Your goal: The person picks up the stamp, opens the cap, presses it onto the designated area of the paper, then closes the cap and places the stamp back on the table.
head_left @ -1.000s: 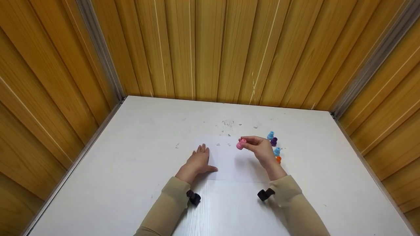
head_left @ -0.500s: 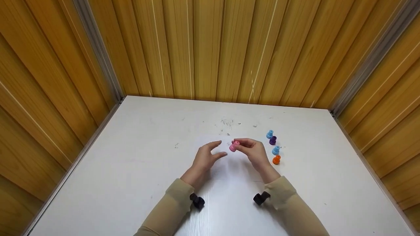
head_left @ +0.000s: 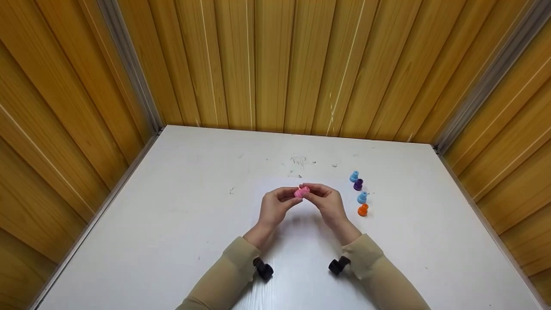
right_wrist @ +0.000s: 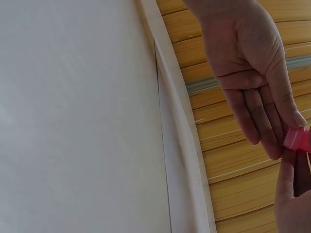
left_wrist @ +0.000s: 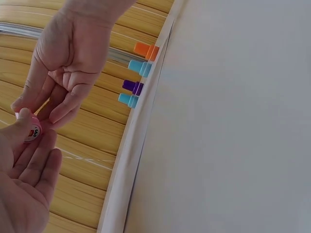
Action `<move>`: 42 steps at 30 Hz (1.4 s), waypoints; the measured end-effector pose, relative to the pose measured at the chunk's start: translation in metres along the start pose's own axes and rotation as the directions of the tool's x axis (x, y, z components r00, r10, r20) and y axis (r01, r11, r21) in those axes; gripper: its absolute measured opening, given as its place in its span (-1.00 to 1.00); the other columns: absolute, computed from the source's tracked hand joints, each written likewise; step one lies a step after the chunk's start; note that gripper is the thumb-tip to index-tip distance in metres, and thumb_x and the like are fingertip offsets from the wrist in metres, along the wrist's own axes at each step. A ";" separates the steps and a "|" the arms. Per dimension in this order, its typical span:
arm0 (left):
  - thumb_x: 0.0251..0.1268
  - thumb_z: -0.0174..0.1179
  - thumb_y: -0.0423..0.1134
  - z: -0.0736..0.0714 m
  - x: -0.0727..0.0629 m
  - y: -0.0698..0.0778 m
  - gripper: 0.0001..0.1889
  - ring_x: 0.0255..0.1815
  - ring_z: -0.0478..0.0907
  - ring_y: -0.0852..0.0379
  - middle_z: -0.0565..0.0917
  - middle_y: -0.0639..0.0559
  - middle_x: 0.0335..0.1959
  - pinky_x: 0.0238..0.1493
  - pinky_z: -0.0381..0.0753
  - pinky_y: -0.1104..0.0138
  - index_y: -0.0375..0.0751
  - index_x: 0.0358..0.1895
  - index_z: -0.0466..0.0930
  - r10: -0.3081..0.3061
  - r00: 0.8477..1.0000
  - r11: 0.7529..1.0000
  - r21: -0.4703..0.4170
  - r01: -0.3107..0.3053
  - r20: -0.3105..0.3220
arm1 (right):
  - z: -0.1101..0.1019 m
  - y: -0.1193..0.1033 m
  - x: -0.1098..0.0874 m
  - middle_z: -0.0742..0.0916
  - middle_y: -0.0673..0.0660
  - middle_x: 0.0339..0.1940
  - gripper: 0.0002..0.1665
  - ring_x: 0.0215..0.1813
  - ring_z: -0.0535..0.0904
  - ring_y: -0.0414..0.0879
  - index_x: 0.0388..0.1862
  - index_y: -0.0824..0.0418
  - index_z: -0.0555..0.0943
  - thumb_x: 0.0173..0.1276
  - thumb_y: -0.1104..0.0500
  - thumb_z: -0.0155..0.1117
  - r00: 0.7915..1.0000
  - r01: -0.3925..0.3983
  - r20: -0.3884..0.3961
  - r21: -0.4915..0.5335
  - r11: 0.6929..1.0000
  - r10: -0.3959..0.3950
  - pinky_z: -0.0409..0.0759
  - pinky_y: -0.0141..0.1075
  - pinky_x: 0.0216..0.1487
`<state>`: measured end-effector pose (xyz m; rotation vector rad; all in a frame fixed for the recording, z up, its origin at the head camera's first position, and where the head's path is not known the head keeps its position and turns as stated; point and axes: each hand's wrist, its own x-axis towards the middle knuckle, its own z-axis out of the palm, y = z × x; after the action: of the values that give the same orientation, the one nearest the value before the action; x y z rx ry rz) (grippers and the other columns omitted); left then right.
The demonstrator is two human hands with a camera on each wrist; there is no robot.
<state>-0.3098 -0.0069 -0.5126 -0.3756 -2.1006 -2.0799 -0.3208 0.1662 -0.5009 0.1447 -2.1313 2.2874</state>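
Both hands meet over a white sheet of paper (head_left: 297,219), with a small pink stamp (head_left: 301,192) between them. My left hand (head_left: 273,207) pinches its wide end between thumb and fingers. From the other side, my right hand (head_left: 330,206) pinches the narrow end. In the left wrist view, the round end of the pink stamp (left_wrist: 33,133) shows a small printed picture. The right wrist view catches only part of the pink stamp (right_wrist: 294,138) at its edge, between the fingertips. The stamp is held off the paper.
Right of the hands, several similar stamps stand on the white table (head_left: 193,172): a light blue one (head_left: 354,176), a purple one (head_left: 358,184), another light blue one (head_left: 362,197) and an orange one (head_left: 363,210). Wood-look panels (head_left: 275,64) enclose the table.
My left hand has lifted from the paper, moved right and taken hold of the pink stamp's wide end. The right hand has brought the stamp a little to the left.
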 end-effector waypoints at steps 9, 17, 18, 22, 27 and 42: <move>0.16 0.48 -0.38 -0.001 0.000 0.000 -0.72 -0.09 0.81 0.00 0.83 -0.21 -0.12 -0.08 0.79 0.41 -0.36 -0.05 0.79 0.018 1.000 0.997 0.071 -0.018 -0.005 | -0.002 0.000 0.001 0.84 0.06 -0.05 -0.57 -0.01 0.77 -0.16 0.17 0.46 0.66 0.34 0.34 0.44 0.996 -0.087 -0.004 0.077 0.993 0.087 0.74 -0.38 0.11; 0.16 0.50 -0.36 -0.003 0.002 0.002 -0.73 -0.14 0.81 0.05 0.84 -0.20 -0.15 -0.11 0.80 0.40 -0.35 -0.06 0.80 0.007 1.000 0.997 0.074 -0.007 0.003 | -0.004 -0.005 0.002 0.83 0.03 -0.03 -0.53 0.04 0.77 -0.16 0.20 0.43 0.65 0.35 0.28 0.45 0.990 -0.138 -0.006 0.135 0.981 0.140 0.72 -0.35 0.17; 0.16 0.50 -0.36 -0.004 0.002 0.002 -0.72 -0.14 0.81 0.05 0.84 -0.20 -0.15 -0.10 0.80 0.39 -0.37 -0.06 0.79 -0.001 1.000 0.998 0.070 0.000 0.003 | -0.006 -0.006 0.003 0.83 0.03 -0.04 -0.52 0.04 0.77 -0.16 0.20 0.42 0.65 0.35 0.27 0.46 0.992 -0.123 -0.009 0.127 0.984 0.125 0.72 -0.36 0.18; 0.17 0.50 -0.37 -0.011 0.006 0.003 -0.71 -0.12 0.81 0.03 0.83 -0.23 -0.12 -0.08 0.80 0.38 -0.40 -0.05 0.77 -0.056 0.998 0.997 0.057 0.057 -0.022 | -0.017 -0.012 0.010 0.84 0.05 -0.05 -0.57 -0.01 0.76 -0.16 0.15 0.33 0.71 0.33 0.21 0.49 0.999 0.005 -0.038 -0.038 0.999 -0.006 0.72 -0.42 0.14; 0.17 0.48 -0.41 -0.021 0.011 0.003 -0.71 -0.06 0.80 -0.02 0.81 -0.26 -0.09 -0.03 0.79 0.38 -0.42 -0.03 0.74 -0.089 0.992 0.995 0.034 0.092 -0.086 | -0.036 -0.013 0.021 0.83 0.15 -0.05 -0.63 -0.06 0.72 -0.14 0.05 0.25 0.77 0.27 0.18 0.55 0.994 0.080 -0.041 -0.362 0.929 -0.102 0.72 -0.53 -0.03; 0.17 0.50 -0.37 -0.031 0.016 -0.005 -0.69 -0.12 0.79 0.05 0.83 -0.20 -0.14 -0.05 0.80 0.37 -0.41 -0.02 0.76 -0.115 0.981 0.991 0.049 0.124 -0.156 | -0.053 -0.002 0.036 0.81 0.12 -0.17 -0.71 -0.15 0.60 -0.05 -0.11 0.20 0.79 0.19 0.20 0.61 0.976 -0.129 0.040 -0.691 0.711 0.216 0.61 -0.35 -0.10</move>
<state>-0.3285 -0.0369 -0.5123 -0.0803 -2.1345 -2.0325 -0.3597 0.2167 -0.4998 0.0664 -3.0020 1.4021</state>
